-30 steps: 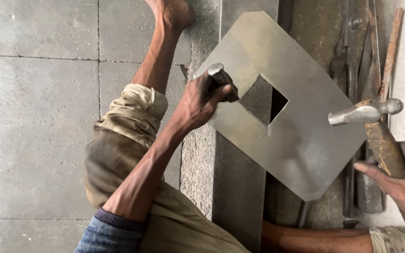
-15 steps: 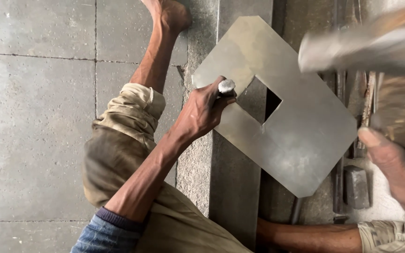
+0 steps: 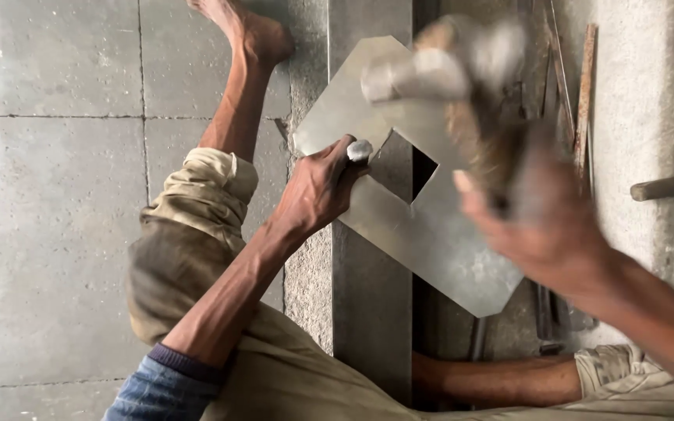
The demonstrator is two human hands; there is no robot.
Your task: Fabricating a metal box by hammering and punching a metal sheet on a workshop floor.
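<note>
Left hand: the left hand (image 3: 317, 191) sits at the centre of the frame, fingers wrapped tight around a metal chisel (image 3: 359, 150), as in the earlier frames.
Chisel: its bright struck end shows above the fist; the tip stands on the sheet at the left corner of the square hole.
Right hand: the right hand (image 3: 544, 226), blurred, is clamped on the handle of a hammer (image 3: 431, 70); half a second ago it was at the right edge, now it is nearer the centre.
Hammer: its blurred head has moved from the upper right to just above the chisel.
Sheet: the grey metal sheet (image 3: 431, 242) with its square cut-out lies tilted across a steel beam (image 3: 368, 312), unmoved.
Surroundings: bare foot (image 3: 263, 35) at the top, concrete floor (image 3: 48, 195) at left.
</note>
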